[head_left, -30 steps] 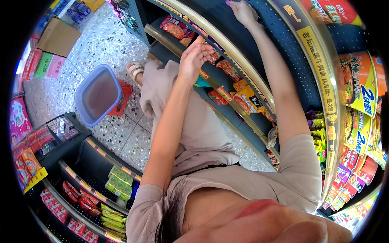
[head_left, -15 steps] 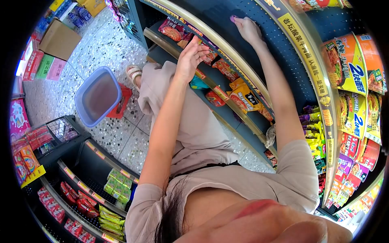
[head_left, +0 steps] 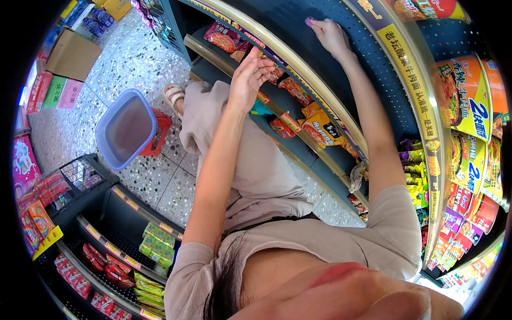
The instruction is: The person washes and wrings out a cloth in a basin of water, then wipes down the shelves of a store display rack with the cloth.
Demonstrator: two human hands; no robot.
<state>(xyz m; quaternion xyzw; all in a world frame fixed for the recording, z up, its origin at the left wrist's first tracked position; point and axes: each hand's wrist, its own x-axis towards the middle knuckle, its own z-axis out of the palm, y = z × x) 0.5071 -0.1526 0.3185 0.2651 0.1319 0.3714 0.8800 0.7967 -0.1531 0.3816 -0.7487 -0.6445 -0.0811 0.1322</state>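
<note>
My left hand [head_left: 250, 77] is raised beside the front rail of the noodle shelf [head_left: 298, 66], its fingers loosely apart and nothing seen in it. Farther up, my right hand [head_left: 330, 38] reaches over a dark shelf board [head_left: 368, 80], with its fingers closed at the tips round a small purple thing [head_left: 309, 22], mostly hidden. Below the rail lie red noodle packs [head_left: 296, 90] and an orange pack [head_left: 321, 129]. A crumpled greyish thing [head_left: 356, 177] is by the lower shelf end.
A blue tub [head_left: 127, 129] of murky liquid is on a red stool [head_left: 158, 133] on the speckled floor. Noodle cups [head_left: 463, 98] line the right shelf. At lower left stands a snack shelf [head_left: 114, 248]. An open cardboard box [head_left: 73, 53] is at upper left.
Since a second ago my right hand has moved slightly down and is more fully in view, the purple thing still at its fingertips. My left hand has shifted slightly left.
</note>
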